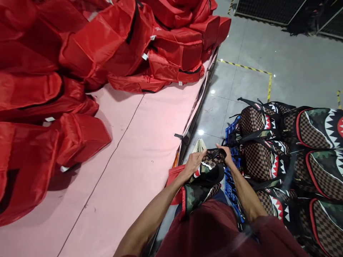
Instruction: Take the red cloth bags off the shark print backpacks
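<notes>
A backpack (198, 194) with brown checks, camouflage patches and red trim is in front of my body, beside the table's edge. My left hand (195, 163) is closed on its upper left side, near the checked panel. On the other side, my right hand (226, 154) grips the bag's dark upper edge by a black strap. Part of the bag's red inside or lining (175, 180) shows at the left, below my left wrist. Some fingertips of both hands are hidden by the fabric.
Red fabric bags (112, 39) are heaped on the pink-covered table (134, 142) at left. At right, several checked backpacks with shark-mouth prints (258, 160) are stacked by a blue plastic crate (230, 185). Yellow-black tape (246, 66) marks the grey floor.
</notes>
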A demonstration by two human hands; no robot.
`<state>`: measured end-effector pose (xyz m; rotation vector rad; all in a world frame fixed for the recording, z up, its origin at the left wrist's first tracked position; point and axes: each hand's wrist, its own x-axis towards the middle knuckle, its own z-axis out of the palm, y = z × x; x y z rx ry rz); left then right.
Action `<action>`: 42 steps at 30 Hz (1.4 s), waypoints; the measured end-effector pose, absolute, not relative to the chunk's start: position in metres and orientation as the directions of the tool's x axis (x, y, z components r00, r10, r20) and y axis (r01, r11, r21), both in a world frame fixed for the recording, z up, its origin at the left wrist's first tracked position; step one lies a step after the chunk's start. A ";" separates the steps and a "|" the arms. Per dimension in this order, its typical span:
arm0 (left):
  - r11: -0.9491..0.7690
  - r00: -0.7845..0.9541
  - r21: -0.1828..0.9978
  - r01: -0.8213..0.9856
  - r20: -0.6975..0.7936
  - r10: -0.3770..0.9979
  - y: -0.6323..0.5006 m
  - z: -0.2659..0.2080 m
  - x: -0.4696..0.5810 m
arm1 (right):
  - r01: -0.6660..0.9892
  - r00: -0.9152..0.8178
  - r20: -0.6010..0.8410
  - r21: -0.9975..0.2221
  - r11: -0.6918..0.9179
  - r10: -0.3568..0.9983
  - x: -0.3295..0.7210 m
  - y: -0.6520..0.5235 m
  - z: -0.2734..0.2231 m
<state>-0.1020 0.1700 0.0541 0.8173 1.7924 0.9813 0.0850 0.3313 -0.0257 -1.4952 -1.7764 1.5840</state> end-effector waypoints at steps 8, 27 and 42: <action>0.377 -0.335 0.893 0.245 -0.287 0.898 0.179 0.040 -0.104 | 0.469 -0.150 -0.348 -0.849 -0.243 0.925 0.128 0.308 -0.014; 0.441 -0.473 0.888 -0.128 -0.445 0.760 0.124 0.008 -0.209 | 0.689 -0.323 -0.338 -0.725 -0.026 0.884 0.076 0.277 0.043; 0.333 -0.559 0.915 -0.227 -0.402 0.725 0.022 -0.039 -0.148 | 0.721 -0.218 -0.167 -0.691 0.044 0.961 0.147 0.236 0.030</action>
